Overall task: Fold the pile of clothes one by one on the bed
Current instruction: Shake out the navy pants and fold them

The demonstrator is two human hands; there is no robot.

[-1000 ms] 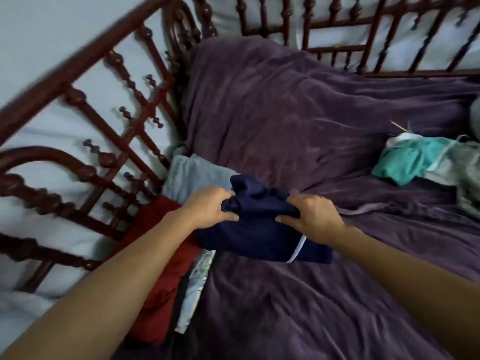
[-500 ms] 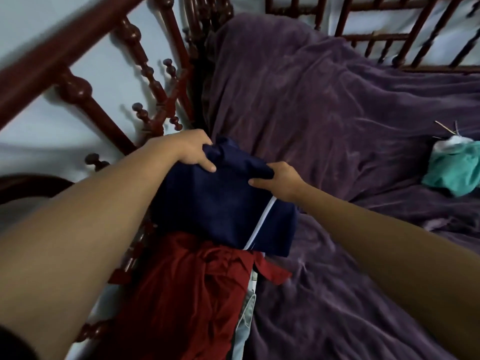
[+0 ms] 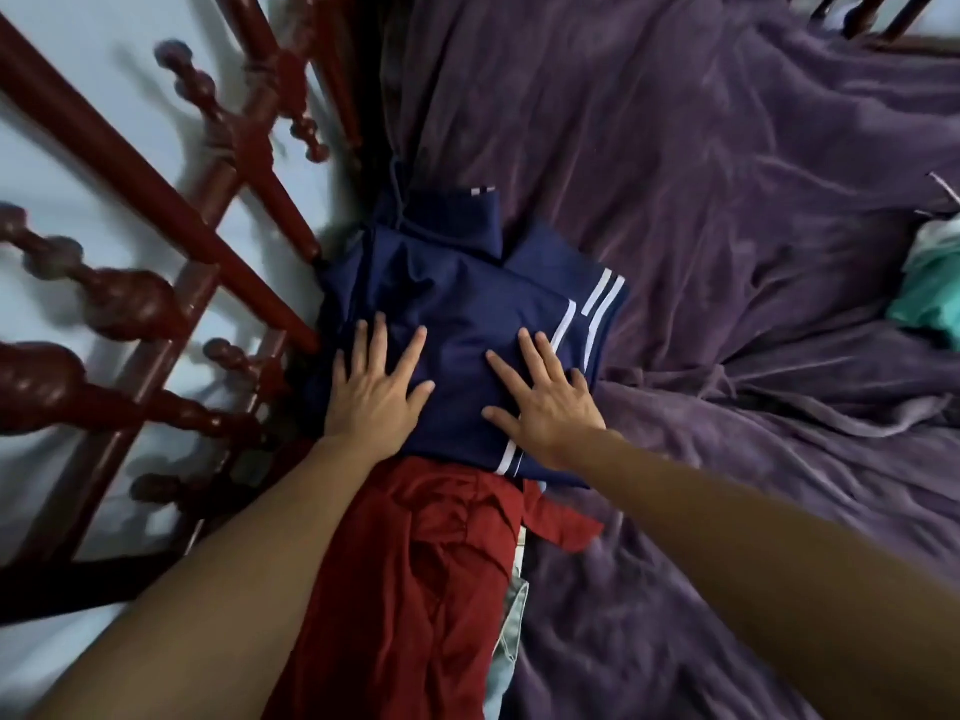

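Purple blanket point(image 3: 727, 210) covers the bed, with the dark red rail point(image 3: 156, 163) just left of my left grip point(image 3: 374, 402). That one and my right grip point(image 3: 545, 407) lie flat and spread on the folded navy shirt point(image 3: 457, 304), pressing it and clasping nothing. The shirt sits under both palms, its near edge over a red garment point(image 3: 415, 574) below my wrists. This piece looks done. Teal clothes point(image 3: 930, 298), well off to the right of my right grip, seem yet to fold. Half a second ago my fingers curled over the shirt's far edge; now they are flat.
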